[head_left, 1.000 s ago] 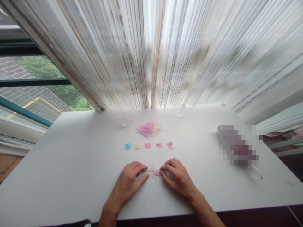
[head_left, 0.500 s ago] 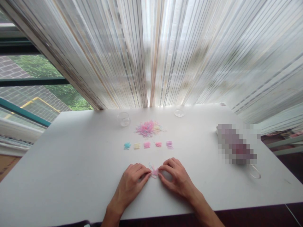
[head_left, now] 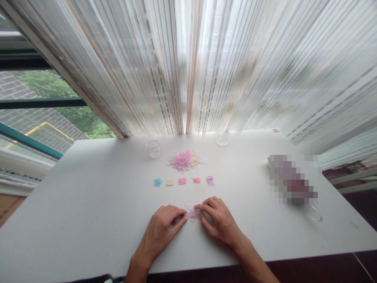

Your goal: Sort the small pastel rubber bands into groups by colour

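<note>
Small pastel loops that look like rubber bands lie in a little mixed pile (head_left: 193, 214) near the front of the white table (head_left: 97, 204). At its left edge my left hand (head_left: 166, 224) has thumb and index fingertip pinched together; whatever is between them is too small to see. My right hand (head_left: 216, 220) reaches over the pile's right side, index finger on the bands and thumb apart from it. Behind the hands is a row of sorted bunches: a teal bunch (head_left: 158, 181), a yellow bunch (head_left: 170, 182), a pink bunch (head_left: 182, 181), a coral bunch (head_left: 196, 180) and a purple bunch (head_left: 210, 180).
A larger mixed heap of bands (head_left: 184, 160) lies beyond the row. A clear round container (head_left: 154, 149) stands to its left, and a clear lid (head_left: 222, 141) is at the back. A blurred-out object (head_left: 291, 179) with a loop strap (head_left: 315, 213) lies at the right. Striped curtains (head_left: 165, 70) hang behind.
My left hand has moved slightly right and its thumb and index finger have closed together. My right index finger has shifted over the small pile, which looks more gathered.
</note>
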Demonstrator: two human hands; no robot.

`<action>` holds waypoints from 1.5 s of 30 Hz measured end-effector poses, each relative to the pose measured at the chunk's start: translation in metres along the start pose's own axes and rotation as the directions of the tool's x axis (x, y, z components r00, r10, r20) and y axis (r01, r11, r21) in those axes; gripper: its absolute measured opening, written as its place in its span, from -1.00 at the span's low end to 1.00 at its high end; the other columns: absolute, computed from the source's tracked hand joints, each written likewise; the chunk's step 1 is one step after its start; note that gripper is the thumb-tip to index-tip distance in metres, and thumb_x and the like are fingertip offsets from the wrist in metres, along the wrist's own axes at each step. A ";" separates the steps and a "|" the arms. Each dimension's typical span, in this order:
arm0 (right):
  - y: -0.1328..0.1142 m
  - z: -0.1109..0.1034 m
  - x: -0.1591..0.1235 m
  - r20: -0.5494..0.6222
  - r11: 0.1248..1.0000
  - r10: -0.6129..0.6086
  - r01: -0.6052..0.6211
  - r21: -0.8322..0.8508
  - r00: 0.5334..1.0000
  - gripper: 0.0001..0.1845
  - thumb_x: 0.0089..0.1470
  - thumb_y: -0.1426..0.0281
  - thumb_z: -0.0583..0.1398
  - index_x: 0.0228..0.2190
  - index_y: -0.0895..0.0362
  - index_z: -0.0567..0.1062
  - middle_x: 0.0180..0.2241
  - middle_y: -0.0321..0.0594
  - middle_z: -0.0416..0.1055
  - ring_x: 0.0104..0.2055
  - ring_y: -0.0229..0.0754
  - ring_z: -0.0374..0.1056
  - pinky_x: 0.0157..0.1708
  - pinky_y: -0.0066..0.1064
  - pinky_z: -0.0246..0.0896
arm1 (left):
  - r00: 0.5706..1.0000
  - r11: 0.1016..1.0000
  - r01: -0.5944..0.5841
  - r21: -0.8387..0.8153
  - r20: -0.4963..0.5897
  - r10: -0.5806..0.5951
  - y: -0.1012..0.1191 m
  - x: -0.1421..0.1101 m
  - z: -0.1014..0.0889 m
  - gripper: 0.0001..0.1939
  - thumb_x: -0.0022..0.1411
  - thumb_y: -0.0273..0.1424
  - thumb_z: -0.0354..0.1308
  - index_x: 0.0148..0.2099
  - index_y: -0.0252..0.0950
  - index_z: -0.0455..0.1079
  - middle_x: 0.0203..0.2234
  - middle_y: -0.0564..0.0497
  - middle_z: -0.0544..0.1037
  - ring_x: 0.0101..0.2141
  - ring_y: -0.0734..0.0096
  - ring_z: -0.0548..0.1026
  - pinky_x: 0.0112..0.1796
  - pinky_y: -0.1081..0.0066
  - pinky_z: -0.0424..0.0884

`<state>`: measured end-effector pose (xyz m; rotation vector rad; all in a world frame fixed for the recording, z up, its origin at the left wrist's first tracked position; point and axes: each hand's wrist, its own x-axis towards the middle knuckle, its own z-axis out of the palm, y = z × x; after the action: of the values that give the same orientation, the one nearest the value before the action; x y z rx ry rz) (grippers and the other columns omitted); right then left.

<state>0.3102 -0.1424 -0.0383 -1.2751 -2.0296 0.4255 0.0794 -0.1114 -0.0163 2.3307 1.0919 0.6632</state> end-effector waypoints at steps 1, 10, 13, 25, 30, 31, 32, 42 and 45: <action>0.000 0.000 0.000 0.004 1.000 0.002 -0.002 0.001 1.000 -0.66 0.15 0.58 0.19 -0.06 0.07 0.53 -0.28 -0.16 0.45 -0.25 -0.08 0.32 -0.22 -0.20 0.29 | 1.000 1.000 -0.002 -0.001 -0.005 0.002 0.000 0.001 0.000 -0.89 0.41 -0.36 0.15 -0.14 -0.22 0.50 -0.38 0.06 0.61 -0.41 0.39 0.52 -0.31 0.38 0.38; 0.000 -0.001 0.000 0.017 1.000 -0.003 0.003 0.029 1.000 -0.71 0.14 0.60 0.19 -0.14 0.08 0.54 -0.30 -0.17 0.44 -0.26 -0.09 0.31 -0.23 -0.20 0.27 | 1.000 1.000 -0.012 0.009 0.004 0.012 0.007 0.004 0.001 -0.91 0.39 -0.36 0.18 -0.15 -0.22 0.50 -0.37 0.05 0.61 -0.38 0.38 0.53 -0.30 0.38 0.40; 0.001 -0.001 0.000 0.008 1.000 -0.006 0.005 0.031 1.000 -0.73 0.15 0.59 0.19 -0.16 0.08 0.54 -0.30 -0.17 0.44 -0.26 -0.09 0.32 -0.22 -0.21 0.28 | 1.000 0.999 -0.021 0.040 0.005 0.020 0.007 0.006 0.002 -0.90 0.36 -0.35 0.21 -0.11 -0.20 0.50 -0.36 0.04 0.60 -0.36 0.37 0.53 -0.30 0.38 0.40; 0.000 -0.002 0.000 0.007 1.000 0.002 -0.002 0.027 1.000 -0.85 0.19 0.53 0.22 -0.22 0.07 0.54 -0.32 -0.19 0.45 -0.26 -0.11 0.32 -0.22 -0.22 0.27 | 0.999 0.989 -0.053 0.136 0.016 0.051 0.006 0.009 0.007 -0.84 0.39 -0.42 0.12 -0.25 -0.22 0.52 -0.40 0.03 0.58 -0.40 0.37 0.50 -0.32 0.38 0.37; 0.001 -0.002 -0.001 0.004 0.999 -0.006 0.006 0.040 1.000 -0.88 0.20 0.48 0.24 -0.22 0.07 0.54 -0.32 -0.19 0.46 -0.26 -0.11 0.33 -0.22 -0.22 0.27 | 0.999 0.991 -0.041 0.125 0.021 0.039 0.007 0.009 0.007 -0.86 0.38 -0.43 0.15 -0.25 -0.22 0.51 -0.40 0.04 0.58 -0.39 0.36 0.50 -0.33 0.37 0.35; 0.001 -0.002 -0.001 0.004 0.999 -0.007 0.007 0.038 1.000 -0.88 0.19 0.48 0.24 -0.21 0.07 0.54 -0.32 -0.20 0.46 -0.26 -0.11 0.33 -0.23 -0.22 0.27 | 0.999 0.991 -0.041 0.124 0.022 0.039 0.008 0.009 0.007 -0.86 0.38 -0.43 0.15 -0.25 -0.22 0.51 -0.39 0.04 0.58 -0.39 0.36 0.50 -0.33 0.37 0.36; 0.001 -0.002 -0.001 0.003 0.999 -0.008 0.008 0.032 1.000 -0.87 0.19 0.48 0.25 -0.21 0.06 0.55 -0.32 -0.20 0.46 -0.26 -0.11 0.33 -0.23 -0.22 0.27 | 0.999 0.992 -0.040 0.121 0.024 0.038 0.008 0.009 0.008 -0.86 0.38 -0.42 0.15 -0.25 -0.21 0.51 -0.39 0.04 0.59 -0.39 0.37 0.50 -0.33 0.37 0.36; -0.003 0.001 0.001 0.007 1.000 -0.008 0.008 0.007 1.000 -0.89 0.22 0.45 0.26 -0.20 0.05 0.56 -0.32 -0.20 0.45 -0.26 -0.12 0.33 -0.22 -0.24 0.29 | 0.998 0.991 -0.044 0.130 0.056 0.037 0.008 0.010 0.009 -0.86 0.40 -0.41 0.13 -0.23 -0.21 0.51 -0.37 0.03 0.60 -0.39 0.36 0.51 -0.31 0.36 0.36; -0.003 0.001 0.000 0.009 1.000 -0.007 0.007 0.026 1.000 -0.91 0.23 0.47 0.25 -0.24 0.06 0.55 -0.33 -0.20 0.45 -0.26 -0.12 0.32 -0.22 -0.24 0.27 | 0.997 0.991 -0.052 0.127 0.059 0.044 0.007 0.010 0.009 -0.85 0.40 -0.41 0.11 -0.23 -0.22 0.50 -0.37 0.03 0.60 -0.39 0.37 0.51 -0.31 0.35 0.35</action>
<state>0.3074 -0.1433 -0.0377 -1.2526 -2.0291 0.4532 0.0944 -0.1099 -0.0168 2.4765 1.0855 0.5556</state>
